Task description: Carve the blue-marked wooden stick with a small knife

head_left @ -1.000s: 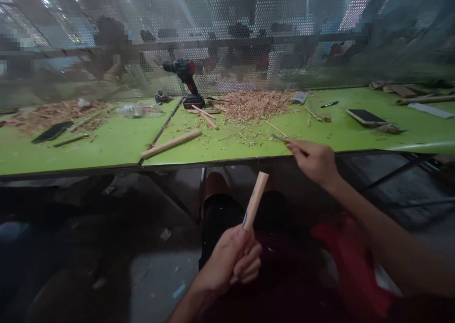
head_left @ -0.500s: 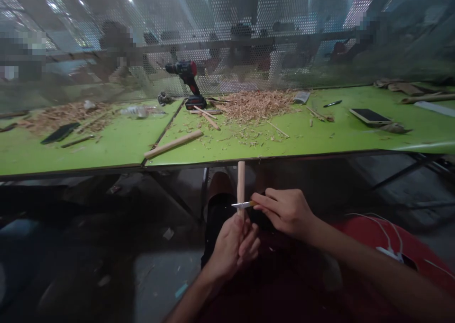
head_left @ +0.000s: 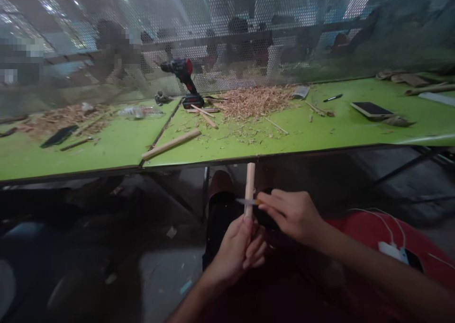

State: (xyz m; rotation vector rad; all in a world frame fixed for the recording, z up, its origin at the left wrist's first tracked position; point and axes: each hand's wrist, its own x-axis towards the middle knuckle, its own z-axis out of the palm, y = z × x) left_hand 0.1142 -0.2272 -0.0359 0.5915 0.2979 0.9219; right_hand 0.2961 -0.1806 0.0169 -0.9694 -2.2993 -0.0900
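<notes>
A pale wooden stick stands nearly upright over my lap, just in front of the table edge. My left hand is closed round its lower end, which the fingers hide. In my right hand is a knife with a yellowish handle, gripped between thumb and fingers. Its blade lies across the stick a little above my left thumb, pointing left, and looks slightly blurred. Most of the handle is covered by my fingers.
On the green table are a cordless drill, a heap of wood shavings, a thicker wooden rod, a phone and a pen. A perforated screen rises behind. White cables and a charger lie on something red at right.
Both hands, the stick and the knife have shifted slightly right in view. The stick leans a little more to the right. The grips are the same.
</notes>
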